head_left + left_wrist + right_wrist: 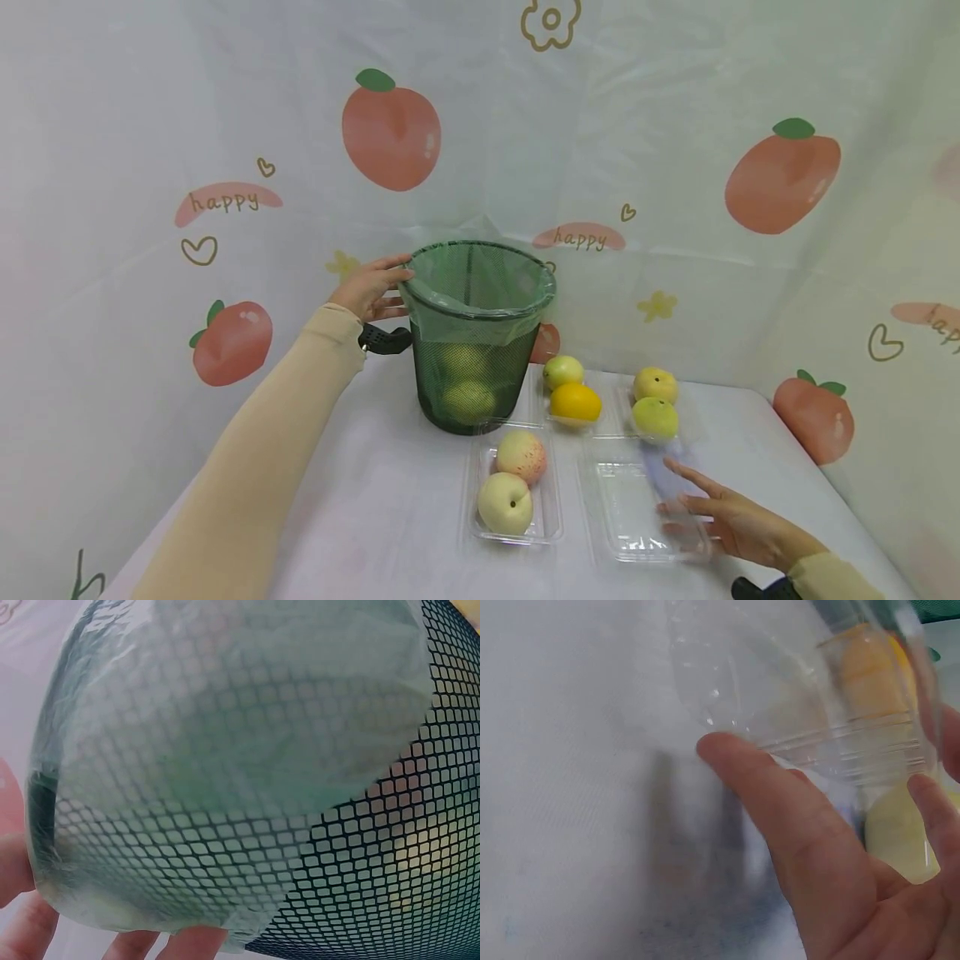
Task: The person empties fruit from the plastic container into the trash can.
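Clear plastic container (637, 521), in front and to the right of the green mesh basket (431, 362) on a white desk (375, 500) — the right-hand grip (738, 521), fingers apart, is at its edge. The left-hand grip (371, 292), fingers apart, touches the basket's rim. Two peaches (506, 504) sit boxed before the basket — four yellow-green fruits (575, 404) to its right.

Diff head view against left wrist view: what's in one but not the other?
Head only: the right hand at a clear plastic container, beige sleeves, and fruit distinct enough to identify, such as two peaches in a clear tray.

Left wrist only: no clearly new object, just close-up detail of individual mesh openings; yellowish shapes behind are too blurred to name.

Both: the dark mesh basket, its translucent liner and the left hand's fingers at its rim.
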The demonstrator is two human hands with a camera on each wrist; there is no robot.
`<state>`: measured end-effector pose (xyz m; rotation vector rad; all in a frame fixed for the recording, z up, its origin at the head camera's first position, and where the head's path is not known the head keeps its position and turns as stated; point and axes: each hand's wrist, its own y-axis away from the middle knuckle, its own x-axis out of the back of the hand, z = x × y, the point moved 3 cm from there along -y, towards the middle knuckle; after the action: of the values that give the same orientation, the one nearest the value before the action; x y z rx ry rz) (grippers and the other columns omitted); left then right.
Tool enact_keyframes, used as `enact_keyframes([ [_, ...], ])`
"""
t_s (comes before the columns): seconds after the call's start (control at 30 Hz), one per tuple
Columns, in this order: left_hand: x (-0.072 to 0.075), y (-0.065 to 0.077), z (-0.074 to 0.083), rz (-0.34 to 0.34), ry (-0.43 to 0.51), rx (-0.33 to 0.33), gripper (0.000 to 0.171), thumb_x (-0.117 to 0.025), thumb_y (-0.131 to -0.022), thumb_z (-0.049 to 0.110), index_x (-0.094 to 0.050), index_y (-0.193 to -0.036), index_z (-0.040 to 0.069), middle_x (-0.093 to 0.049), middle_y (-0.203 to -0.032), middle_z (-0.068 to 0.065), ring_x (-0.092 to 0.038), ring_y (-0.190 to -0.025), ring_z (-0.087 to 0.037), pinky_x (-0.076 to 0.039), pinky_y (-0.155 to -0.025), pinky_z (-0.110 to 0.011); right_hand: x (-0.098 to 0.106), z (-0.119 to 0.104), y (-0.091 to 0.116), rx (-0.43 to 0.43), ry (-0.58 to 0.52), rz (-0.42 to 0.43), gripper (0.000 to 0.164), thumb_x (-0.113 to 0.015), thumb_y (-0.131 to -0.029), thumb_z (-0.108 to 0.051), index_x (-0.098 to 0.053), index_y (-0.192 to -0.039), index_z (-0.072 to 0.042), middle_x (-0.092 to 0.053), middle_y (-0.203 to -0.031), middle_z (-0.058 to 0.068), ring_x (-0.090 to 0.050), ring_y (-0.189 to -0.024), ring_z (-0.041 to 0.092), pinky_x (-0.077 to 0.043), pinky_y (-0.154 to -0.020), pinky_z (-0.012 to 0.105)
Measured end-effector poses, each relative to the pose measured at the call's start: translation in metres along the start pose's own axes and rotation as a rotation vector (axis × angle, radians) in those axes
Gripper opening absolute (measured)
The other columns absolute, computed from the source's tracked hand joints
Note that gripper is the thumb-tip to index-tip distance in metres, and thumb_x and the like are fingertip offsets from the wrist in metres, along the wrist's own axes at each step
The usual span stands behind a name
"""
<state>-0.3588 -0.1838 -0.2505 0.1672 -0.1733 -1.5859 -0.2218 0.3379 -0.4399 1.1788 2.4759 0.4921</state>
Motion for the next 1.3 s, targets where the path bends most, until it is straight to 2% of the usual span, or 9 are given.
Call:
enact_keyframes([
  [0.27, -0.0005, -0.0026, 0.0001, 0.009, 0.026, -0.006, 0.054, -0.054, -0.101, 0.018, -0.037, -0.151, 0.028, -0.023, -0.159, -0.013, -0.04, -0.138, -0.031, -0.048, -0.105, -0.042, 0.0014, 0.004, -0.0006, 0.021, -0.031, -0.048, 0.043, -0.04, -0.106, -0.019, -0.052, -0.119, -0.059, -0.059, -0.13, 0.003, -0.059, -0.12, 0.023, -0.05, -0.101, 0.048],
  [0.53, -0.0002, -0.0048, -0.0008, 0.017, 0.032, 0.003, 0.054, -0.054, -0.101, 0.019, -0.036, -0.151, 0.03, -0.026, -0.158, -0.012, -0.046, -0.133, -0.032, -0.049, -0.104, -0.041, 0.0003, 0.0067, -0.0006, 0.026, -0.03, -0.036, 0.043, -0.043, -0.105, -0.018, -0.053, -0.119, -0.058, -0.053, -0.128, 0.007, -0.059, -0.118, 0.02, -0.051, -0.1, 0.046],
  [1.1, -0.0005, -0.0041, -0.0014, 0.019, 0.034, 0.0, 0.054, -0.054, -0.101, 0.019, -0.037, -0.15, 0.03, -0.025, -0.158, -0.013, -0.043, -0.135, -0.034, -0.049, -0.104, -0.042, 0.0012, 0.0095, -0.0002, 0.015, -0.022, -0.008, 0.044, -0.043, -0.105, -0.018, -0.053, -0.116, -0.059, -0.055, -0.123, 0.005, -0.06, -0.116, 0.019, -0.054, -0.097, 0.045],
  [1.3, -0.0003, -0.0034, -0.0015, 0.029, 0.034, 0.009, 0.053, -0.054, -0.1, 0.019, -0.038, -0.15, 0.03, -0.029, -0.156, -0.013, -0.047, -0.132, -0.034, -0.05, -0.103, -0.041, 0.0, 0.0099, 0.0005, 0.02, -0.018, -0.016, 0.044, -0.042, -0.105, -0.019, -0.052, -0.117, -0.059, -0.054, -0.124, 0.005, -0.059, -0.116, 0.018, -0.053, -0.097, 0.046],
])
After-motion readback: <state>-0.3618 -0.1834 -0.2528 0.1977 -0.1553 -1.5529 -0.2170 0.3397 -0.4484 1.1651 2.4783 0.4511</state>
